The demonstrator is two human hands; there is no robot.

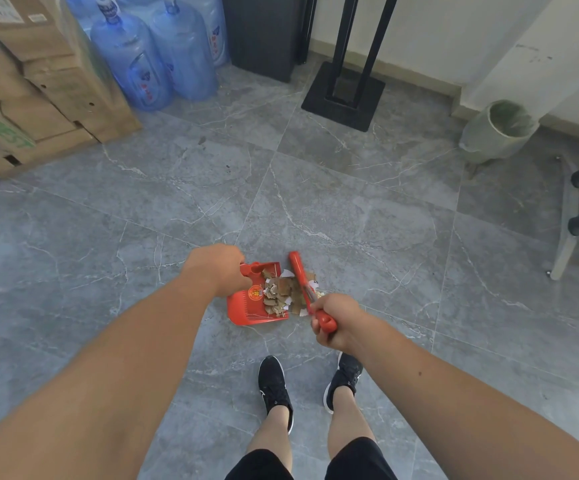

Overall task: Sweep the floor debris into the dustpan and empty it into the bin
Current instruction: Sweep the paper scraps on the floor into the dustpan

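While the dustpan [251, 308] sat on the floor [142, 216] just ahead of the shoes [274, 386], scraps [279, 292] filled its mouth. Left hand [218, 268] gripped its handle, right hand [333, 323] fisted the brush [303, 285] at its open edge. Bin [499, 129] stood well off, far right.

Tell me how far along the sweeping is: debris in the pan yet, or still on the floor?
Mostly gathered: a heap of brown and white scraps lies in the red dustpan, held by the left hand. In hand: the right hand works the red brush against a few scraps at the pan's lip. Left: lifting the pan and emptying it into the lined bin, far right by the wall.
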